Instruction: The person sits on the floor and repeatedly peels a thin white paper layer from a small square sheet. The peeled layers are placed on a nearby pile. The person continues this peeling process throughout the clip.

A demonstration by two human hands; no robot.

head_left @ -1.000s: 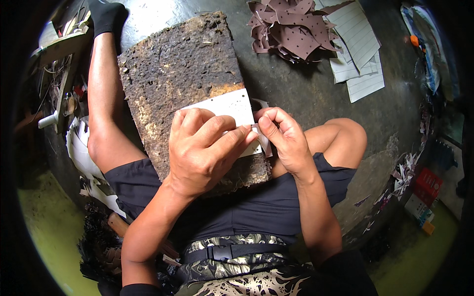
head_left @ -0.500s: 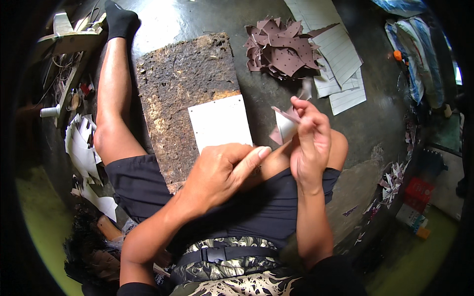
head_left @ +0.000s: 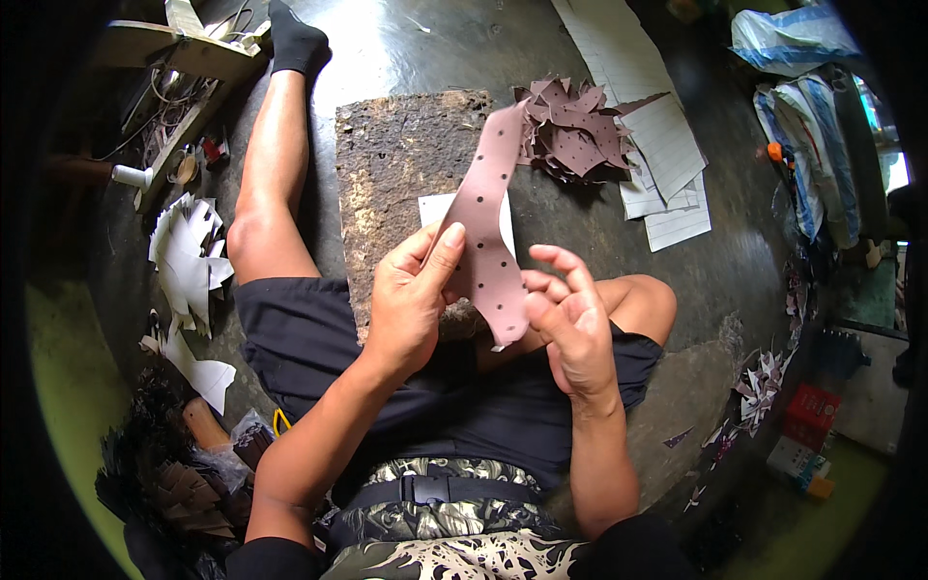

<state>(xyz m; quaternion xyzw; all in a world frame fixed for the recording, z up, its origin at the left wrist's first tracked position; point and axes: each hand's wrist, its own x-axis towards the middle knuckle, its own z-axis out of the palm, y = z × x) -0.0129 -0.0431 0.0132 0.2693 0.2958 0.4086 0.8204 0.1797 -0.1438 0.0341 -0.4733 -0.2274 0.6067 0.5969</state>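
My left hand (head_left: 411, 290) grips a long, curved pinkish-mauve strip (head_left: 483, 208) dotted with dark round marks, its thumb lying across the front. The strip stands up in front of the worn board (head_left: 382, 193), tapering to a small tip near my lap. My right hand (head_left: 572, 329) is beside the strip's lower right edge, fingers bent and apart; its thumb tip is close to that edge, and contact is hard to tell. Behind the strip, a white sheet (head_left: 435, 208) lies on the board, mostly hidden.
A heap of dotted mauve pieces (head_left: 575, 130) sits beyond the board, next to long pale lined sheets (head_left: 657, 126). White cut pieces (head_left: 188, 261) lie left of my outstretched leg (head_left: 266, 164). A wooden stand (head_left: 198, 48) is at far left, with plastic sacks (head_left: 817, 145) at far right.
The mauve piece, earlier curled in my right hand, is now stretched out in my left hand in front of the board. My right hand has come lower and inward. The view has shifted slightly.
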